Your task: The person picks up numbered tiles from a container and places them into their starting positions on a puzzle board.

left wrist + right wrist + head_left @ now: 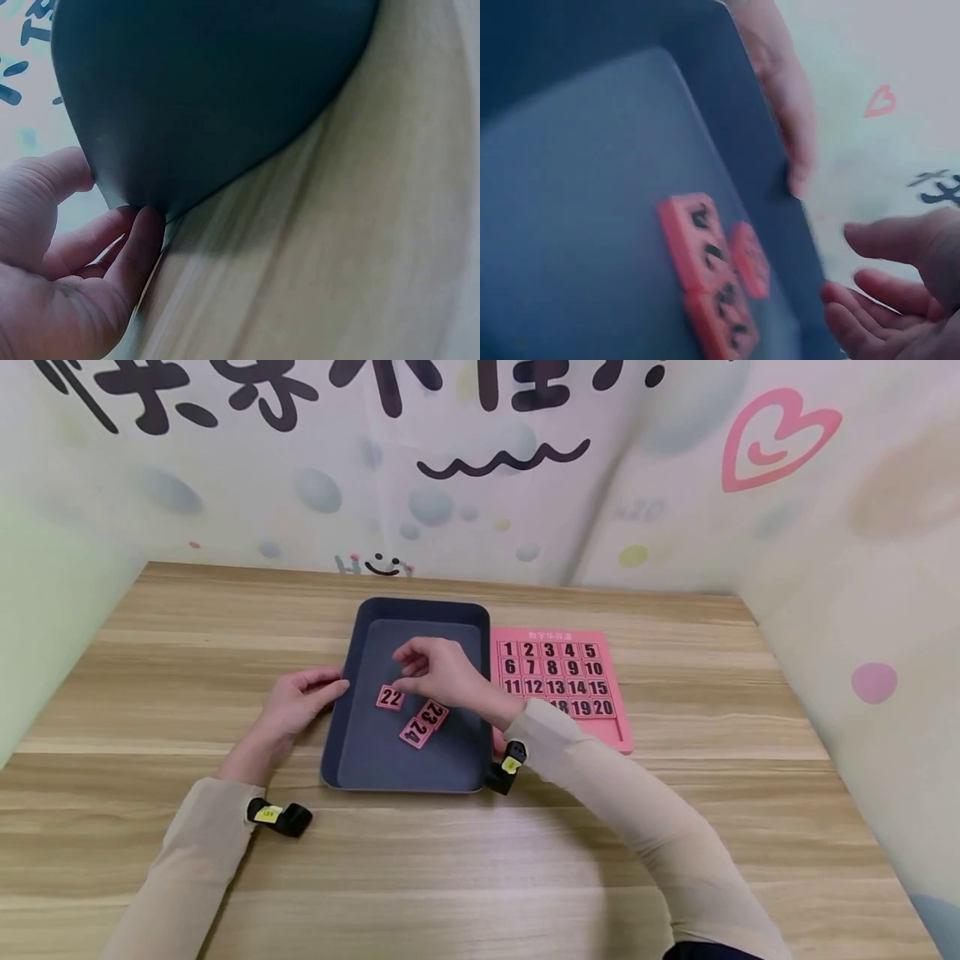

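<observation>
A dark blue-grey tray (405,772) lies on the table, with pink number tiles in it. Tile 22 (389,697) is apart from tile 23 (432,714) and tile 24 (416,732), which touch each other. At the tray's left edge, my left hand (300,702) holds the side between thumb and fingers; the left wrist view shows the thumb (67,172) at the rim. My right hand (438,672) hovers over the tray near tile 22, fingers bent loosely. In the right wrist view, nothing shows between its thumb (889,238) and fingers.
A pink number board (618,731) stands right of the tray, holding rows of tiles up to 20; my right forearm covers its lower left part. Behind the wooden table (225,610) hangs a printed backdrop (487,527). Both wrists wear black cameras.
</observation>
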Tool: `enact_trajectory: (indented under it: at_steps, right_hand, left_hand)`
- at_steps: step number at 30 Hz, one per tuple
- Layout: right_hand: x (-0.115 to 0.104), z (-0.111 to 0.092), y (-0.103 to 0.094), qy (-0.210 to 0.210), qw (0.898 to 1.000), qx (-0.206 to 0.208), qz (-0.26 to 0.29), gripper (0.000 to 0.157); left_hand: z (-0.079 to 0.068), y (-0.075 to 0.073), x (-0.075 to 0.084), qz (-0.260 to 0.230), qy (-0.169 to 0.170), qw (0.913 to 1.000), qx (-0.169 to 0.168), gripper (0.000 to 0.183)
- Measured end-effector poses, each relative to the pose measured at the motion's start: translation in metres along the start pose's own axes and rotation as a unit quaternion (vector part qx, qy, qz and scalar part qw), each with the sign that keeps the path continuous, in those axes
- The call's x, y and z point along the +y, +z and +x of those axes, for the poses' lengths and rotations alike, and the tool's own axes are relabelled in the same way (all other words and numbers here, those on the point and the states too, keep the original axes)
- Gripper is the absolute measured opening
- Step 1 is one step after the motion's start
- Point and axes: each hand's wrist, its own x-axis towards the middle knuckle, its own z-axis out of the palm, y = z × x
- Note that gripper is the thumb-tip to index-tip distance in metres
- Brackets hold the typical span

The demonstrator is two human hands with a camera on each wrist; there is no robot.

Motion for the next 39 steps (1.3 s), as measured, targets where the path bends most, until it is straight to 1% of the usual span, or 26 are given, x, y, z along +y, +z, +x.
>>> enact_trajectory:
  at_steps: [4, 6, 12, 15, 18, 21, 24, 28, 33, 36, 39]
  right_hand:
    - [0.002, 0.002, 0.009, 0.054, 0.997, 0.023, 0.042, 0.037]
    - [0.001, 0.002, 0.009, 0.072, 0.995, 0.034, 0.063, 0.037]
    - [-0.012, 0.011, 0.001, 0.092, 0.984, 0.065, 0.140, 0.033]
    - [-0.013, 0.016, 0.002, 0.114, 0.977, 0.084, 0.159, 0.033]
    - [-0.008, 0.018, 0.008, 0.142, 0.974, 0.088, 0.155, 0.035]
    - [-0.002, 0.017, 0.013, 0.164, 0.975, 0.070, 0.132, 0.036]
    - [0.002, 0.016, 0.018, 0.173, 0.976, 0.054, 0.117, 0.036]
    - [0.005, 0.016, 0.025, 0.177, 0.978, 0.037, 0.100, 0.033]
    - [0.004, 0.017, 0.029, 0.171, 0.982, 0.012, 0.074, 0.033]
    - [0.002, 0.018, 0.031, 0.165, 0.984, 0.005, 0.063, 0.032]
    - [0.001, 0.018, 0.032, 0.162, 0.985, 0.001, 0.053, 0.032]
  left_hand:
    - [0.000, 0.000, 0.000, -0.004, 0.005, 1.0000, -0.001, 0.052]
    - [0.000, 0.000, 0.000, -0.006, 0.007, 1.0000, -0.002, 0.052]
    - [0.000, -0.001, 0.000, -0.011, 0.001, 0.9999, -0.004, 0.052]
    - [-0.001, -0.001, 0.001, -0.006, -0.001, 1.0000, -0.003, 0.050]
    - [-0.002, 0.000, 0.000, -0.002, 0.000, 1.0000, -0.002, 0.049]
    - [-0.002, 0.000, 0.000, 0.002, -0.001, 1.0000, -0.002, 0.050]
    - [-0.002, 0.000, 0.000, 0.005, -0.004, 1.0000, -0.001, 0.049]
    - [-0.002, 0.000, 0.000, 0.007, -0.007, 0.9999, -0.003, 0.048]
    - [-0.001, 0.001, 0.000, -0.003, 0.002, 1.0000, -0.004, 0.051]
    - [-0.001, 0.001, 0.000, -0.009, 0.006, 0.9999, -0.002, 0.051]
    - [-0.001, 0.001, 0.000, -0.005, 0.006, 1.0000, -0.001, 0.051]
